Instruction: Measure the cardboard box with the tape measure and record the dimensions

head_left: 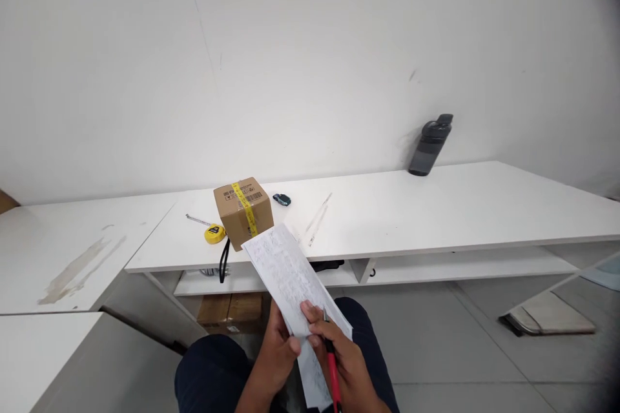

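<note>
A white notepad covered in handwriting tilts above my lap, its far end overlapping the front of the desk. My left hand grips its left edge, thumb on top and fingers hidden underneath. In my right hand is a red and black pen, tip pointing up and away; these fingers also press on the page. A second written page shows below my hands. Just beyond the notepad sits a closed cardboard box with yellow tape. At its left lies a yellow tape measure, its blade partly out.
The white desk runs along the wall. A small dark car-shaped object lies right of the box. A dark bottle stands near the wall. Below are an open shelf, a cardboard carton and a beige flat item.
</note>
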`<state>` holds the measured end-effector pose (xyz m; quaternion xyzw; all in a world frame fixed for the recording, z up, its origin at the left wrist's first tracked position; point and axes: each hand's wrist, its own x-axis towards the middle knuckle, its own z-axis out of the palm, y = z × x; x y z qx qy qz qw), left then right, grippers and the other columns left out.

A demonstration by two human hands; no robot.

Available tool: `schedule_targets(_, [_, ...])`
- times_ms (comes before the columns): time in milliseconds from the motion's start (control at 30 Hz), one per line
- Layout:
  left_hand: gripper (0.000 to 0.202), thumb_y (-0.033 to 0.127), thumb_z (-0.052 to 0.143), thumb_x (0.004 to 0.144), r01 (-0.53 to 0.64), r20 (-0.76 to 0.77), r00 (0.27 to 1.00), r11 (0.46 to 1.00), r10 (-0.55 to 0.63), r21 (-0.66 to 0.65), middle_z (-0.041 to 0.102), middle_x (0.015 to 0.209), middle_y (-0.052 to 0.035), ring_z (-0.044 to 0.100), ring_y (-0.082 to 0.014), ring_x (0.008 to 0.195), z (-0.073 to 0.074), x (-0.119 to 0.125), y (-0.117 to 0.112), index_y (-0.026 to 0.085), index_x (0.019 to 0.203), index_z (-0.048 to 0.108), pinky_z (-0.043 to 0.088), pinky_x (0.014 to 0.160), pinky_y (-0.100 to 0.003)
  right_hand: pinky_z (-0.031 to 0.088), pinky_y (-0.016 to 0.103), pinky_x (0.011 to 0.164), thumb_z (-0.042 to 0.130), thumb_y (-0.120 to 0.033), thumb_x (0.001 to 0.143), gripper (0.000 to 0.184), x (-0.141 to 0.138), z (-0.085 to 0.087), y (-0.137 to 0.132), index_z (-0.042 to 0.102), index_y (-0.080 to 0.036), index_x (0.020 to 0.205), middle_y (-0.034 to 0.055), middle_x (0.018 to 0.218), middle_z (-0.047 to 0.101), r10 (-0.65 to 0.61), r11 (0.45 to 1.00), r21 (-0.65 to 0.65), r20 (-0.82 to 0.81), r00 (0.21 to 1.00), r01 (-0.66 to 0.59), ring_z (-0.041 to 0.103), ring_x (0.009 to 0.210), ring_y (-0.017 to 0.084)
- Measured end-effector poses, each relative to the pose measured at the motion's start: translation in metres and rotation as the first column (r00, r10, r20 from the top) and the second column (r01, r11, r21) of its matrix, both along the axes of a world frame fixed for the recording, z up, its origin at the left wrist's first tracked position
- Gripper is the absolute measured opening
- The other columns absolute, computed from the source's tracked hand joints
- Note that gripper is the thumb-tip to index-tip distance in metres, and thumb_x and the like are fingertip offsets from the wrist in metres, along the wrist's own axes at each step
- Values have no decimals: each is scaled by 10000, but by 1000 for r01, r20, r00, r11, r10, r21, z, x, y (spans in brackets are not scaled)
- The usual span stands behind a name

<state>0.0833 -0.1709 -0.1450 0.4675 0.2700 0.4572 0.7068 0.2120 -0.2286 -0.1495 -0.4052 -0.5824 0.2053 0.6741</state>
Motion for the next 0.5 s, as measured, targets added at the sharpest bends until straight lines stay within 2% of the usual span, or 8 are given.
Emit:
schedule_targets(100, [863, 638, 813, 543, -42, -24, 999, 999, 42, -17, 678, 1165, -164, 608, -360, 1137, -6, -3, -2, 224, 1265, 582, 456, 999, -504, 491, 423, 1043, 593, -171, 899, 262, -2, 4, 1, 662, -298, 1118, 33, 1238, 682, -49, 998, 34, 36, 998, 48, 633, 1159, 252])
schedule_targets(200, [797, 632, 811, 557, -44, -2, 999, 999, 44, -22, 678, 1179, -156, 612, -351, 1138, -11, -4, -1, 228, 1215, 615, 449, 1010, -504, 514, 391, 1010, 613, -157, 882, 231, -2, 5, 2, 664, -284, 1067, 35, 1197, 705, -71, 997, -7, 29, 997, 71, 652, 1131, 233])
schedule_targets(400, [747, 620, 807, 582, 3, 45, 999, 998, 0, -61, 671, 1193, -171, 607, -361, 1147, -18, -2, 5, 205, 1178, 630, 441, 1010, -524, 471, 408, 1030, 578, -185, 914, 195, 2, 8, 3, 665, -285, 1058, 50, 1214, 692, 59, 992, -109, 13, 998, -57, 621, 1167, 225])
schedule_targets(500, [732, 595, 817, 591, 20, 54, 998, 998, -16, -65, 681, 1165, -164, 620, -351, 1122, -21, -3, 9, 199, 1177, 631, 449, 996, -510, 482, 392, 1017, 570, -214, 924, 161, 4, 9, 5, 671, -284, 1028, 53, 1203, 697, 79, 987, -138, -30, 996, -82, 628, 1157, 218])
